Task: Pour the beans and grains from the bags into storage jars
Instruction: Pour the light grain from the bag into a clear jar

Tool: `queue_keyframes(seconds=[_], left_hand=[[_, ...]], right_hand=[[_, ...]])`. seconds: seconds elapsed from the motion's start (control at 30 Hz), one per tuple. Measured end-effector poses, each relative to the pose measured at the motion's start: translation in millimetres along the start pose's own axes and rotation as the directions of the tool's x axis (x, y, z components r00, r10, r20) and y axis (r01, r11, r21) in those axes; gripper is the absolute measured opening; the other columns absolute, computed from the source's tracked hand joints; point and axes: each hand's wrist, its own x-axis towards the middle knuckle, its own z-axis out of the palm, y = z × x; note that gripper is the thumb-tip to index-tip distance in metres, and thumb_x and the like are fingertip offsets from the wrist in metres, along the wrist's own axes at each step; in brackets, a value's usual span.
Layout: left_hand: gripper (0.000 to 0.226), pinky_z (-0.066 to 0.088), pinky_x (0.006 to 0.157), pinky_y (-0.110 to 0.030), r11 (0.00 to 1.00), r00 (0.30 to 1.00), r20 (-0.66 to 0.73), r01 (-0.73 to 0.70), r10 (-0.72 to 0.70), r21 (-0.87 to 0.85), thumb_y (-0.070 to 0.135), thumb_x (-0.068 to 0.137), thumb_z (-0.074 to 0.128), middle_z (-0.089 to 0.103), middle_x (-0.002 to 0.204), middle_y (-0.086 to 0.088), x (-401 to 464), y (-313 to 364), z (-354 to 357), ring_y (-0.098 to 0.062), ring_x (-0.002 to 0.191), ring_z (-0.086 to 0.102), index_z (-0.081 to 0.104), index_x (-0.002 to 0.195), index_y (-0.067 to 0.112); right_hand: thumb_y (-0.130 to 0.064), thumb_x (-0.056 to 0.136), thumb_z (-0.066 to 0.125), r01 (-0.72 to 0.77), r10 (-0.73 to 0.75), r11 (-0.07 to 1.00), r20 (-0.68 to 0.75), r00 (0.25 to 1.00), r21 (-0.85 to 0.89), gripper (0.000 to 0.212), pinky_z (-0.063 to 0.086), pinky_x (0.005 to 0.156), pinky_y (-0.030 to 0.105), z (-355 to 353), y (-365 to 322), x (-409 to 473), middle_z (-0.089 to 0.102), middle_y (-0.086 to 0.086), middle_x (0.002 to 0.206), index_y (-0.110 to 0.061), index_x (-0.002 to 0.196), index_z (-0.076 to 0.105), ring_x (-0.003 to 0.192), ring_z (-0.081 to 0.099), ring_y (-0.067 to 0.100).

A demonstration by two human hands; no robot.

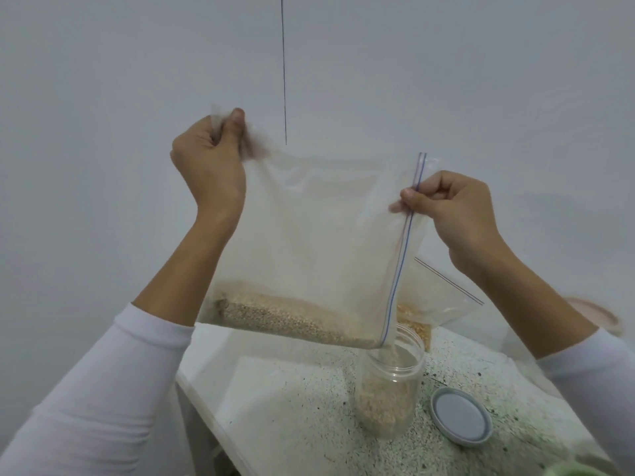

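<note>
Wall [103, 97] fills most of the view, plain pale grey, with one thin dark vertical line [283, 70] running down from the top edge. Counter [302, 400] is white with dark speckles, only its left corner and front edge visible; the rest is cut off at right and bottom. Clear zip bag [319, 242] is held up sideways over the counter, grains [292, 317] pooled along its lower edge, the zip strip running down the right side to the low corner, which sits right over the jar mouth. Left hand [206, 166] has fingers curled, pinching the bag's upper left corner. Right hand [457, 207] has fingers curled, thumb and forefinger pinching the zip strip. Second bag [439, 297] behind is mostly hidden; its contents look yellowish, hard to tell. Open clear jar [388, 389] stands upright, partly filled with grains. Lid [460, 419] lies flat just right of the jar. Pinkish object [598, 314] at right edge and green blur [570, 470] at bottom right are unidentifiable.
</note>
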Motion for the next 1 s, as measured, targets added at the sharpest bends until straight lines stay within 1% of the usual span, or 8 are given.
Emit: queue_keyframes(seconds=[0.17,0.27,0.43,0.53,0.63,0.77,0.87,1.0], left_hand=[[0.055,0.022,0.053,-0.024,0.999,0.998,0.051,-0.031,0.03,0.017,0.02,0.089,0.063,0.025,0.04,0.015,-4.5,0.5,2.5,-0.003,0.049,0.022,0.024,0.051,0.025],[0.055,0.02,0.053,-0.024,1.0,1.0,-0.009,-0.004,0.004,0.012,0.02,0.089,0.063,0.024,0.04,0.015,-2.6,-2.4,0.7,-0.004,0.049,0.021,0.022,0.052,0.024],[0.055,0.019,0.052,-0.024,1.0,1.0,0.01,-0.015,0.015,0.025,0.021,0.089,0.063,0.024,0.04,0.015,-2.1,-3.0,0.4,-0.004,0.049,0.02,0.022,0.052,0.023],[0.055,0.019,0.053,-0.025,1.0,1.0,0.004,-0.009,0.009,0.02,0.021,0.089,0.063,0.023,0.04,0.015,-2.8,-5.0,1.5,-0.005,0.05,0.02,0.021,0.053,0.023],[0.053,0.022,0.055,-0.031,1.0,0.999,0.037,0.002,-0.003,0.023,0.023,0.088,0.063,0.024,0.042,0.015,-3.8,-6.1,2.3,-0.007,0.052,0.022,0.024,0.053,0.023],[0.054,0.021,0.053,-0.025,1.0,1.0,0.005,-0.004,0.004,0.017,0.021,0.089,0.063,0.025,0.04,0.015,-1.5,-6.1,0.0,-0.004,0.049,0.021,0.022,0.052,0.024],[0.054,0.02,0.053,-0.026,1.0,0.999,0.043,-0.005,0.004,0.029,0.021,0.089,0.063,0.024,0.041,0.015,-3.8,-4.3,0.0,-0.004,0.05,0.02,0.023,0.052,0.024],[0.054,0.019,0.054,-0.029,1.0,1.0,0.017,0.006,-0.006,0.001,0.021,0.089,0.063,0.022,0.041,0.015,-2.6,-6.4,-1.2,-0.006,0.05,0.02,0.022,0.053,0.024]], right_hand=[[-0.001,0.084,0.067,-0.016,0.016,0.999,0.013,1.0,-0.03,0.02,0.048,0.067,0.026,0.8,5.2,-0.5,0.07,0.001,0.06,-0.007,0.069,0.056,0.066,0.069,0.013],[0.0,0.084,0.066,0.004,-0.004,1.0,-0.015,1.0,-0.003,0.021,0.05,0.069,0.02,-1.2,2.8,0.8,0.07,-0.002,0.059,-0.008,0.068,0.056,0.063,0.068,0.011],[-0.001,0.085,0.066,-0.007,0.006,0.999,-0.002,1.0,-0.033,0.022,0.048,0.066,0.027,0.4,5.7,-0.6,0.071,-0.001,0.061,-0.009,0.067,0.056,0.062,0.066,0.012],[0.001,0.084,0.066,0.01,-0.01,1.0,-0.022,1.0,-0.005,0.023,0.051,0.071,0.02,-0.5,4.7,0.8,0.07,-0.002,0.059,-0.009,0.067,0.055,0.063,0.068,0.01],[-0.001,0.085,0.066,-0.008,0.009,1.0,0.012,1.0,-0.03,0.021,0.049,0.07,0.029,1.9,5.6,-0.6,0.071,-0.001,0.061,-0.009,0.068,0.056,0.065,0.066,0.015],[0.001,0.084,0.066,0.02,-0.02,1.0,-0.035,0.999,0.001,0.022,0.051,0.071,0.022,1.1,4.0,2.4,0.07,-0.002,0.059,-0.009,0.067,0.056,0.063,0.067,0.013],[0.0,0.085,0.066,0.001,-0.001,1.0,0.0,1.0,-0.03,0.022,0.049,0.072,0.031,3.6,6.5,1.6,0.07,-0.001,0.06,-0.01,0.067,0.056,0.066,0.067,0.018],[0.002,0.084,0.065,0.027,-0.026,1.0,-0.021,0.999,0.012,0.023,0.052,0.069,0.021,1.9,6.0,1.9,0.069,-0.002,0.057,-0.008,0.067,0.055,0.062,0.067,0.013]])
